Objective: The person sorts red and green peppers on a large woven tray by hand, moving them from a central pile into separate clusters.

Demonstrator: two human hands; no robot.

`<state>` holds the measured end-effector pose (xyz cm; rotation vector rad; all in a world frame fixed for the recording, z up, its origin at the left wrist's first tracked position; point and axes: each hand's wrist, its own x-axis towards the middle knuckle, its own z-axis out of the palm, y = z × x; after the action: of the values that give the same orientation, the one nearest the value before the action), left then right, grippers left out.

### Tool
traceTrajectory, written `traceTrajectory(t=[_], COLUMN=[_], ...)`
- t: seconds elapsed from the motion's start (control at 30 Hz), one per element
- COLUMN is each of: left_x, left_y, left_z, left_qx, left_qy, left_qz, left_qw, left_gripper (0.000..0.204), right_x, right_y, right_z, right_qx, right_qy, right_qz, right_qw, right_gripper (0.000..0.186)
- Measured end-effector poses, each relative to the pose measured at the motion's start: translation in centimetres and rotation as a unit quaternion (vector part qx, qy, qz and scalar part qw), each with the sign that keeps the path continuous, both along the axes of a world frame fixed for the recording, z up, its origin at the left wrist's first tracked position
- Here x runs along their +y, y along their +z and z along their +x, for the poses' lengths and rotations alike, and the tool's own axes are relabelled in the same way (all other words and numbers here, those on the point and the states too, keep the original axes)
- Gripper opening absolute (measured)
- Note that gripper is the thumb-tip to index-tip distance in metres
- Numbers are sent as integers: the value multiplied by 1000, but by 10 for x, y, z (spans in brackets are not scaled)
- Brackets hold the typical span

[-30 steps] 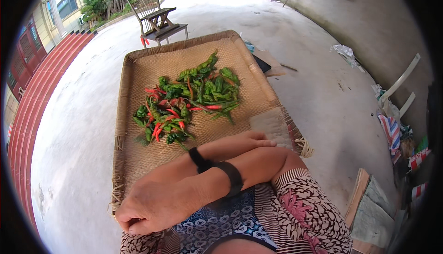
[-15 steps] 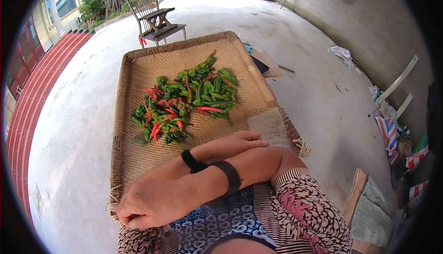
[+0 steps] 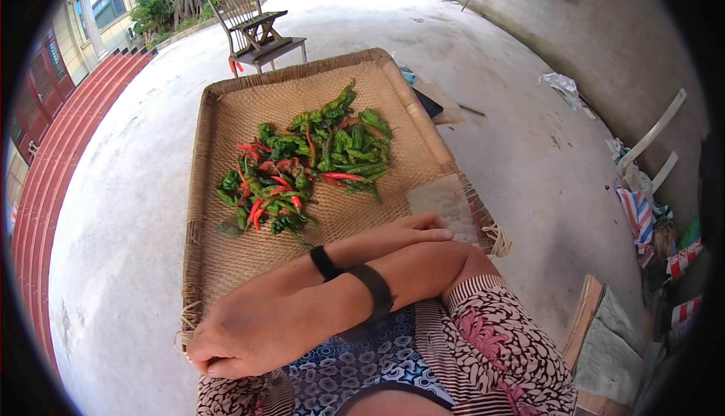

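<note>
My forearms lie crossed over the near end of a shallow woven tray (image 3: pixel 198 189). My left hand (image 3: pixel 415 231) rests toward the tray's near right, fingers stretched out, beside the crook of my right arm and a pale patch (image 3: pixel 442 203) on the weave. At the near left corner, my right hand (image 3: pixel 226 339) is closed with its fingers curled under; what they grip, if anything, is hidden. A loose heap of wrinkled green and red chili peppers (image 3: pixel 332 148) lies in the middle of the tray, beyond both hands. Each wrist wears a black band.
A chair (image 3: pixel 264 49) with a small folded wooden stool on it stands past the tray's far left. Red steps (image 3: pixel 72 159) run along the left. Striped bags (image 3: pixel 638 216) and boards (image 3: pixel 593 333) sit by the right wall, on a concrete floor (image 3: pixel 113 189).
</note>
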<state>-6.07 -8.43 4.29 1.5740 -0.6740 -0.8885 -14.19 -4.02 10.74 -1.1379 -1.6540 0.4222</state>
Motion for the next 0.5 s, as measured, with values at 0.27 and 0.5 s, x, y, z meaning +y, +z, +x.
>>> traceTrajectory(t=[0.27,0.5], left_x=[-4,-4], left_y=[2,3], left_z=[0,-4], left_qx=[0,-7], left_qy=[-9,-17], left_qz=[-4,-20], left_qw=[1000,1000], left_gripper=[46,46], right_x=[-5,6], right_y=[-4,-2], right_z=[-2,-9], right_qx=[1,-48], right_qy=[39,10], right_qz=[29,14], right_qw=[999,999], right_gripper=[12,15])
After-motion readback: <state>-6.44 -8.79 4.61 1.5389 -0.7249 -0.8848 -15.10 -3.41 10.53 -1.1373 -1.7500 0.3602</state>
